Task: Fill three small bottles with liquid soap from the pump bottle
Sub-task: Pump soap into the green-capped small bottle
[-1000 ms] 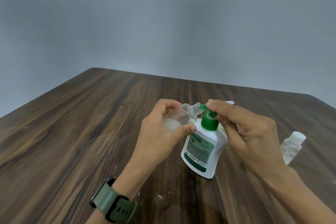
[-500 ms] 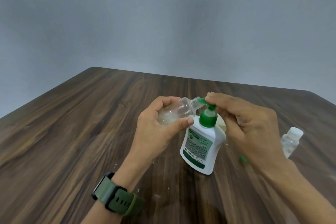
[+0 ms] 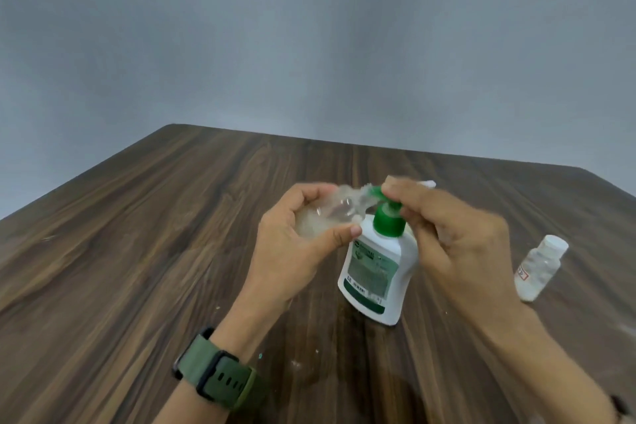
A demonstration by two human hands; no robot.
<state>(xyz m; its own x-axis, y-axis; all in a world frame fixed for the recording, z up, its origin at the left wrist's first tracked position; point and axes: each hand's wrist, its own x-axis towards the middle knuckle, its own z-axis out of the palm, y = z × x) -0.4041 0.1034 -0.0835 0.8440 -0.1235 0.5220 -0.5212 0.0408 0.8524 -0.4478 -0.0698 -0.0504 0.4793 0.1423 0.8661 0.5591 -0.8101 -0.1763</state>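
Worktop (image 3: 137,251): dark wood-grain, smooth, low sheen (a few pale specks near pump bottle). Pump bottle (image 3: 375,272): opaque white plastic, glossy, paper-like label; green plastic pump. Small bottle (image 3: 339,213) left of it: clear plastic, blurred. Capped bottle (image 3: 538,268) right of it: clear, white cap. Watch strap (image 3: 220,379): matt olive.
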